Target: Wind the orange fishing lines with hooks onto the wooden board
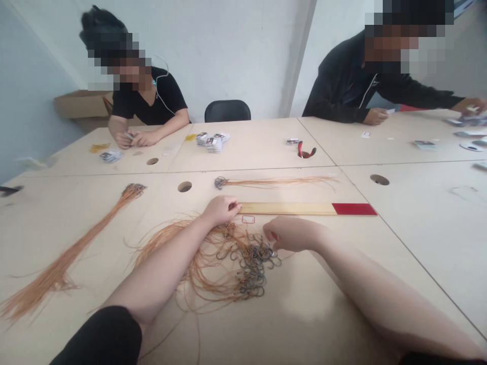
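My left hand (221,210) is closed in a pinch at the left end of a flat wooden strip (285,208) with a red right end. What its fingertips grip, if anything, is too small to tell. Just right of a tangled pile of fishing hooks (253,263) my right hand (294,233) hovers with curled fingers; a hook may be between them, but I cannot make it out. Orange lines (198,271) fan left from the hooks, partly under my left forearm. A small red-bordered label (248,219) lies between my hands.
A bundle of hooks with orange lines (87,230) lies at left; a smaller bundle (266,181) lies beyond the strip. Red-handled pliers (306,151) and stacked small packets (213,142) are farther back. Two people sit opposite. Round holes (184,187) pierce the table.
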`<state>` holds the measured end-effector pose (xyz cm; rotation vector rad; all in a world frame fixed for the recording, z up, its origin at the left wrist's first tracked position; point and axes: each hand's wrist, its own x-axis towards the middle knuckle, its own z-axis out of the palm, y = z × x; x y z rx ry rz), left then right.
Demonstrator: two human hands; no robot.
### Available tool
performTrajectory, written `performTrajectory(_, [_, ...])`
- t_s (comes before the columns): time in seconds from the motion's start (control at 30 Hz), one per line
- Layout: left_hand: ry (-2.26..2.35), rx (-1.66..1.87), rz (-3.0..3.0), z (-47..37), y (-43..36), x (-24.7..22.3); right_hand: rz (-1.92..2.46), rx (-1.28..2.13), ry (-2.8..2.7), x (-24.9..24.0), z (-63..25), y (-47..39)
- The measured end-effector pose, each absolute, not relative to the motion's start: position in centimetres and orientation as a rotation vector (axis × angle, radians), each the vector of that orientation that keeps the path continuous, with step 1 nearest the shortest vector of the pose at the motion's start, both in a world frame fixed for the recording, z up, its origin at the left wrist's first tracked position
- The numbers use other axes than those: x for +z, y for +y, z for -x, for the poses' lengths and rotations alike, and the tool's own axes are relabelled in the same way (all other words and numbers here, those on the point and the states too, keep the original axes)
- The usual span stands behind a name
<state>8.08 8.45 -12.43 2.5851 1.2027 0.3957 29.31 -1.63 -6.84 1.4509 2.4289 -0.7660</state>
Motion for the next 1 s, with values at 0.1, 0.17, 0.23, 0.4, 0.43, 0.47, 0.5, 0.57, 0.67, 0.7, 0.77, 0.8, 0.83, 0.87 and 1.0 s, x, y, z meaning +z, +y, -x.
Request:
performTrajectory(0.1, [1.191,0.415,-2.467,-7.9,8.6,-12.6,-1.493,-0.822,2.416,-6.8,-29.6,-1.3])
performTrajectory(0.17, [1.192,0.426,-2.376,-7.8,8.8,-12.7,-1.502,-0.846,2.401,-6.9,-29.6,-1.1])
performTrajectory(0.23, [1.194,0.452,-2.311,-7.7,9.0,-12.9,-1.482,-0.855,2.396,-7.2,-29.4,-1.1])
performTrajectory(0.4, [1.101,0.509,-2.396,-7.5,9.4,-12.7,-1.453,-0.819,2.441,-7.9,-28.9,-1.3])
performTrajectory(0.43, [1.061,0.512,-2.433,-7.5,9.4,-12.7,-1.441,-0.819,2.45,-8.0,-28.9,-1.3])
performTrajectory(0.47, [1.028,0.504,-2.459,-7.4,9.5,-12.6,-1.42,-0.823,2.459,-8.1,-28.8,-1.4])
performTrajectory(0.5, [1.002,0.487,-2.474,-7.3,9.6,-12.6,-1.392,-0.827,2.469,-8.1,-28.8,-1.4])
performTrajectory(0.57, [0.97,0.438,-2.473,-7.2,9.7,-12.6,-1.337,-0.816,2.484,-8.0,-28.7,-1.6])
performTrajectory(0.67, [0.958,0.421,-2.437,-7.0,9.7,-12.9,-1.301,-0.78,2.496,-7.6,-28.6,-2.0])
performTrajectory(0.7, [0.961,0.437,-2.424,-7.0,9.7,-12.9,-1.299,-0.773,2.495,-7.4,-28.6,-2.1])
performTrajectory(0.77, [0.95,0.492,-2.398,-7.1,9.6,-12.9,-1.306,-0.781,2.492,-7.1,-28.7,-2.2])
performTrajectory(0.8, [0.944,0.523,-2.372,-7.2,9.6,-12.9,-1.315,-0.787,2.496,-7.0,-28.7,-2.3])
performTrajectory(0.83, [0.945,0.551,-2.329,-7.3,9.5,-12.9,-1.33,-0.792,2.502,-6.9,-28.8,-2.4])
performTrajectory(0.87, [0.952,0.58,-2.265,-7.4,9.4,-12.8,-1.352,-0.798,2.512,-6.7,-28.9,-2.4])
performTrajectory(1.0, [0.852,0.63,-1.862,-8.1,9.1,-13.3,-1.436,-0.853,2.512,-5.5,-29.3,-2.7])
